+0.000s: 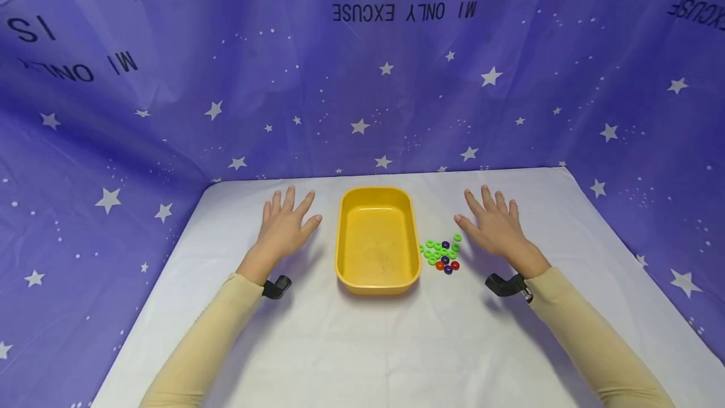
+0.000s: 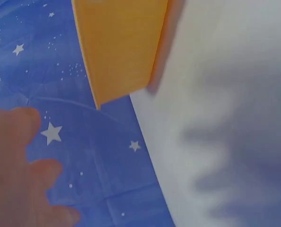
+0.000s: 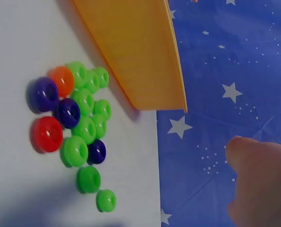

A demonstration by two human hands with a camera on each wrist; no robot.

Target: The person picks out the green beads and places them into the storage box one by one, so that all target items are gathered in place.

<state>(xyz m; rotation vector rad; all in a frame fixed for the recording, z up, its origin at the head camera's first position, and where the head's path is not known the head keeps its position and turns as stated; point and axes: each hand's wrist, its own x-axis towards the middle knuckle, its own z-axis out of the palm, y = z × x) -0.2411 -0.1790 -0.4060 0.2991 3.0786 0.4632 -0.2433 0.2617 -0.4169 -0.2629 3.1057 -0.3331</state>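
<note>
A yellow rectangular bin (image 1: pixel 378 285) stands on the white table, between the two hands. Just right of it lies a loose cluster of small ring-shaped beads (image 1: pixel 443 254), mostly green, with a few purple, red and orange ones. My left hand (image 1: pixel 281 226) is spread left of the bin, fingers apart, holding nothing. On the other side my right hand (image 1: pixel 494 225), also with fingers spread, is nearest to the beads and holds nothing. In the right wrist view the beads (image 3: pixel 85 129) lie apart from the fingers, beside the bin's wall (image 3: pixel 135 56).
White cloth covers the table (image 1: pixel 362 345). A purple curtain (image 1: pixel 362 93) with stars and lettering hangs behind it and along both sides. Each wrist wears a black camera mount, the left one (image 1: pixel 276 287) and the right one (image 1: pixel 504 284).
</note>
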